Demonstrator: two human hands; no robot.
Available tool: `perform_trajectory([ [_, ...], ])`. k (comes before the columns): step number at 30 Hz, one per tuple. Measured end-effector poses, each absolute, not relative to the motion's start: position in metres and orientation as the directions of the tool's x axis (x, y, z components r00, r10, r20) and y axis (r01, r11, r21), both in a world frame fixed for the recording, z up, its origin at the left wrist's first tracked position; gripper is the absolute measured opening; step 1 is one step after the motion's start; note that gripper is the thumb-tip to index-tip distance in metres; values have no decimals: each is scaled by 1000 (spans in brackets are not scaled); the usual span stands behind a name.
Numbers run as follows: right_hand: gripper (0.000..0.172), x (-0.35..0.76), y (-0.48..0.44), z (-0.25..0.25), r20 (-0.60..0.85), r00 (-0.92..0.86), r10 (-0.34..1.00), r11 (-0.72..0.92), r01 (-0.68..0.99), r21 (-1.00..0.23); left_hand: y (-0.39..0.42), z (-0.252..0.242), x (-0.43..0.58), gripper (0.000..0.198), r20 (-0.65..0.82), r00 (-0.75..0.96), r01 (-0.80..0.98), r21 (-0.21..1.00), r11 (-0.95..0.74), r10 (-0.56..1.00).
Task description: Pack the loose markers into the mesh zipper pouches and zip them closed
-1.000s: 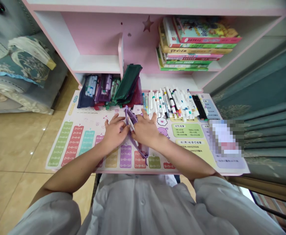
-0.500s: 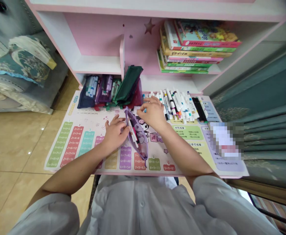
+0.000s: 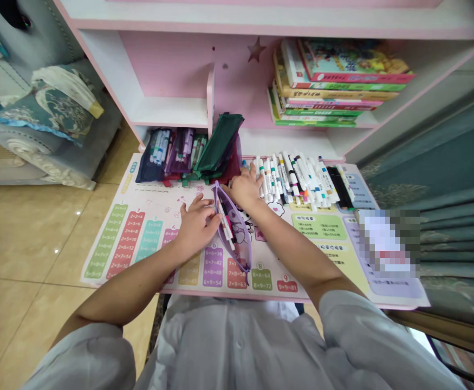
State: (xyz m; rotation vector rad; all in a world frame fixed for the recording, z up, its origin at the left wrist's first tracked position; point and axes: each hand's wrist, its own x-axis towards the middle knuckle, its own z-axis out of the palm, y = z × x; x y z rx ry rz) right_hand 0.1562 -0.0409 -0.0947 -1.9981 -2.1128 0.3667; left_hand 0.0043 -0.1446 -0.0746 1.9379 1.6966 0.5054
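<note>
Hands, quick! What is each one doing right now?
Left hand: half-curled, holding the edge of the see-through purple zip pencil pouch.
Right hand: fingers at the white felt-tip markers; cannot tell if it holds one.

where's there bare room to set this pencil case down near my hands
The printed desk mat has room between the stacked pouches and the times-table columns, left of the left hand. Another patch lies right of the purple mesh pencil case, below the markers. Around the markers and pouches it is crowded.
</note>
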Motion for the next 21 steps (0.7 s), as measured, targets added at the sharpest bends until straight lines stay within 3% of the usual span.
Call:
perform_trajectory([
  [13, 41, 160, -36, -104, 7, -32, 999, 33, 974, -224, -144, -76, 5, 24, -61, 143, 800, 595, -78, 988],
  [21, 30, 176, -56, -92, 74, -57, 996, 77, 954, -290, -144, -78, 3, 25, -33, 161, 797, 594, -110, 986],
])
